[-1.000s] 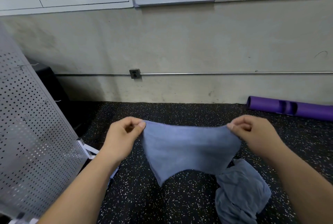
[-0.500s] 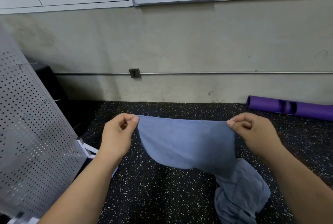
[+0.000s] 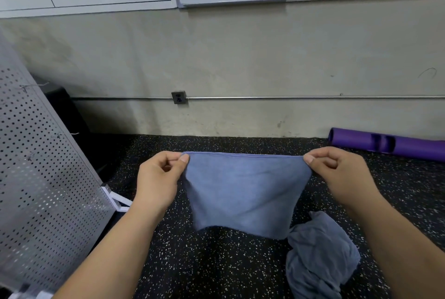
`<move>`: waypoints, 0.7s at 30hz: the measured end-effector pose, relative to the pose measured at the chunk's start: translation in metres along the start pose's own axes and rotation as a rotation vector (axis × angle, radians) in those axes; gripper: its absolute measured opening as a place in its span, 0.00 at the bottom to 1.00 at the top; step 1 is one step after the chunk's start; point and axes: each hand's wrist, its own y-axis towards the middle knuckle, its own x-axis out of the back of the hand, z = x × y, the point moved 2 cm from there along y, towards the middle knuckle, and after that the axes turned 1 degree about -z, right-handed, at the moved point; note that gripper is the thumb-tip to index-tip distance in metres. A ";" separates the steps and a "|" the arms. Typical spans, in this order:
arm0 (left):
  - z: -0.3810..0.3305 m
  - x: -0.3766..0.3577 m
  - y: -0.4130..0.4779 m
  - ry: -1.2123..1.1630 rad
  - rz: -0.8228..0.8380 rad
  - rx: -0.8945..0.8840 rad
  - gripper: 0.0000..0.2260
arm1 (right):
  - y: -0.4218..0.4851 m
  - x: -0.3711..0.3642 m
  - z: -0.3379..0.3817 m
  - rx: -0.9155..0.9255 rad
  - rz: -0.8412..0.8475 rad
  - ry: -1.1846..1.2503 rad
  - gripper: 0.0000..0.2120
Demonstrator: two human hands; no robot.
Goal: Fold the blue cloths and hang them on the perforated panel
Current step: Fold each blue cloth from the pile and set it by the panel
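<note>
A blue cloth [image 3: 243, 192] hangs stretched above the speckled floor [image 3: 216, 262], its top corners pinched between thumb and fingers of the left hand [image 3: 159, 178] and right hand [image 3: 337, 173]. A crumpled cloth [image 3: 320, 257] lies below, right.

Left hand [image 3: 157, 176] raised, thumb and forefinger pinched closed; right hand [image 3: 337, 173] level with it, pinched likewise; both forearms extended forward, hands well apart.
</note>
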 end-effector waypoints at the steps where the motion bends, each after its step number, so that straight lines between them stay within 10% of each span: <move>1: 0.000 0.001 0.000 -0.009 -0.006 -0.001 0.02 | 0.001 0.002 -0.001 0.010 -0.017 -0.033 0.03; 12: -0.002 -0.003 -0.005 -0.010 -0.019 0.006 0.02 | -0.004 0.000 -0.001 0.061 -0.055 -0.430 0.04; 21: 0.003 -0.014 -0.014 -0.102 -0.094 0.257 0.08 | -0.006 -0.022 -0.009 -0.114 -0.028 -0.098 0.07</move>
